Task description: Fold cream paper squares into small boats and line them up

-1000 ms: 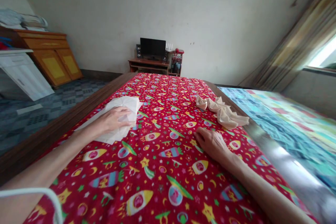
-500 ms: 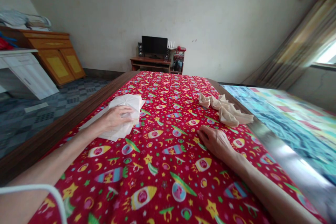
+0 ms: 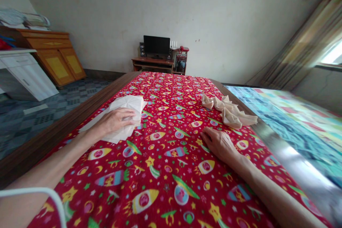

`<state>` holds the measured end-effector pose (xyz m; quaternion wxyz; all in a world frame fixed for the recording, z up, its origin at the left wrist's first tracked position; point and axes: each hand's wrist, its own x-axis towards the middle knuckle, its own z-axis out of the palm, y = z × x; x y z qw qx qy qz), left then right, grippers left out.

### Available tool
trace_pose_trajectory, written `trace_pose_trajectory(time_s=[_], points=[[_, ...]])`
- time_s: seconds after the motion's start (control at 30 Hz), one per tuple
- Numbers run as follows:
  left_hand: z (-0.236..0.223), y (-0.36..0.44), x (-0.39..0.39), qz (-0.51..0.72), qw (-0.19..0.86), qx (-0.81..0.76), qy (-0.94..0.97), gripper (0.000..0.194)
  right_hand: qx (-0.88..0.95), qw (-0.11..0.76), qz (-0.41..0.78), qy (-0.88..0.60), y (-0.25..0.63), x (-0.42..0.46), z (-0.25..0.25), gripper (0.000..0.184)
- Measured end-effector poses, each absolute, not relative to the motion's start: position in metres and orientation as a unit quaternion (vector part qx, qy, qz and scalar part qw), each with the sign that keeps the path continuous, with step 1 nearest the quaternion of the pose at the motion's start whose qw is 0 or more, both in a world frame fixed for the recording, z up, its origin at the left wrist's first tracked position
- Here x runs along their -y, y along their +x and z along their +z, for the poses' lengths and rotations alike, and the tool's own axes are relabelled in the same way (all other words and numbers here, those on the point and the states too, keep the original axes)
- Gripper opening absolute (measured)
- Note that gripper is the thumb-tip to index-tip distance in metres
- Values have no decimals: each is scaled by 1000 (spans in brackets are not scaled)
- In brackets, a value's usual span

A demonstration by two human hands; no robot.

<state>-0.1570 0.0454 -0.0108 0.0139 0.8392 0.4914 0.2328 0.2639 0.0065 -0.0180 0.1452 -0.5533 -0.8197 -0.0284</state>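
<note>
On the left of the red patterned cloth [image 3: 160, 156] lies a stack of creased, off-white paper sheets [image 3: 132, 103]. My left hand [image 3: 117, 119] rests on top of that stack, its fingers stretched out over the paper. Across from it, my right hand [image 3: 217, 143] lies on the cloth with fingers curled into a loose fist; nothing shows in it. Just beyond the right hand sit several folded paper pieces [image 3: 230, 113] of a beige colour, with pointed, boat-like shapes, bunched near the cloth's right edge.
The cloth covers a long dark wooden table [image 3: 72, 121]. A white curved cord or band [image 3: 57, 199] crosses the lower left. To the right stands a bed [image 3: 267, 114] with colourful covers. A monitor [image 3: 156, 45] on a small desk [image 3: 152, 62] is at the far wall.
The view has shifted very slightly. Both hands, the paper stack and the folded pieces stay in the same places.
</note>
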Motion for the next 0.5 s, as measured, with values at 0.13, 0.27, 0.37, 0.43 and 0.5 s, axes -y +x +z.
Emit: trace_pose_trajectory(time_s=[0.13,0.27,0.37,0.43,0.5], points=[[-9,-157,-44,222,14,-497,838,34,822,154,-29,-547,264,-7,-18,27],[-9,-159,-45,220,29,-499,838,38,824,160,-29,-543,264,-7,-18,28],[-10,-160,-46,227,32,-493,839,37,823,158,-27,-544,264,-7,-18,27],[-10,-160,-47,231,33,-489,841,36,824,158,-26,-543,264,-7,-18,27],[-11,-160,-47,229,34,-488,842,35,826,159,-25,-541,265,-7,-19,27]])
